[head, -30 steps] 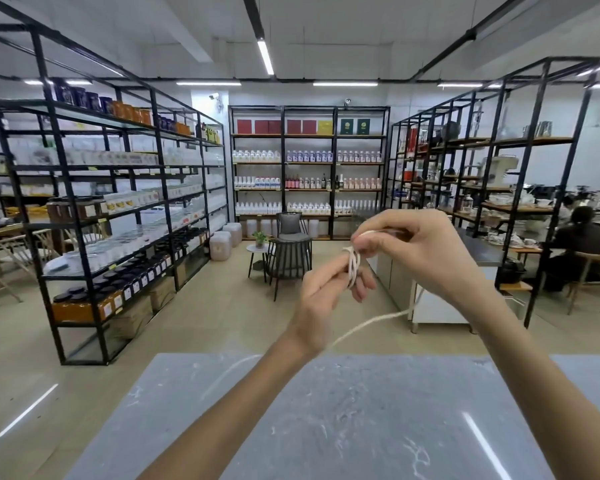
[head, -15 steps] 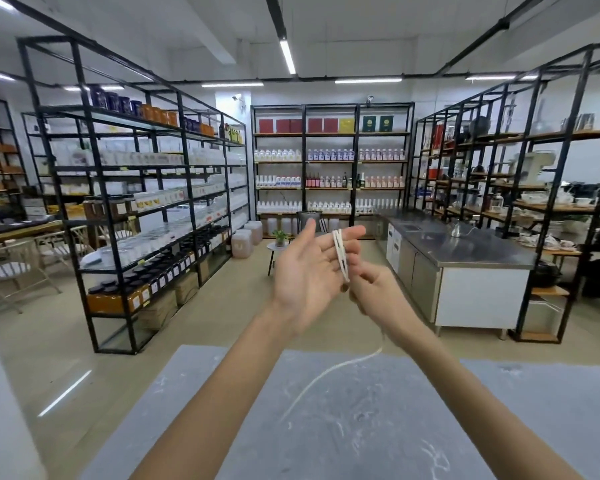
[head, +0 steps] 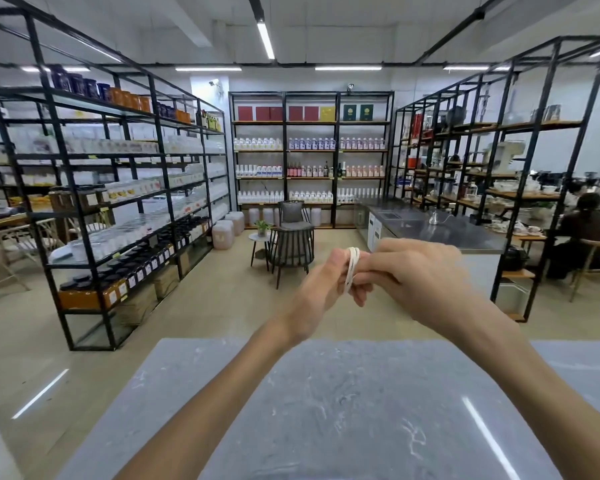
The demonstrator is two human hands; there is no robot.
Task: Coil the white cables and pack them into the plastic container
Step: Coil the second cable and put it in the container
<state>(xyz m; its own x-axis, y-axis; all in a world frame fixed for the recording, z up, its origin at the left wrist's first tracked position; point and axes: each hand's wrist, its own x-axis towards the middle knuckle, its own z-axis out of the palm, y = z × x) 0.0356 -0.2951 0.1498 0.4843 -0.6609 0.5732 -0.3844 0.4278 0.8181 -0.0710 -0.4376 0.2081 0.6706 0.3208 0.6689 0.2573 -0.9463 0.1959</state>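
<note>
A white cable is wound in a few loops around the fingers of my left hand, held up in the air above the far edge of the grey marble table. My right hand is closed over the coil from the right, its fingers pinching the cable against my left fingers. No loose end of the cable shows below the hands. The plastic container is not in view.
Tall black metal shelving racks with jars and bottles stand left, back and right. A dark chair and small round table stand mid-floor. A steel counter is to the right, and a seated person is at the far right.
My left hand has shut from open-palmed around the cable coil. My right hand has risen from below and closed over it. The trailing cable end that hung toward the table is gone from sight.
</note>
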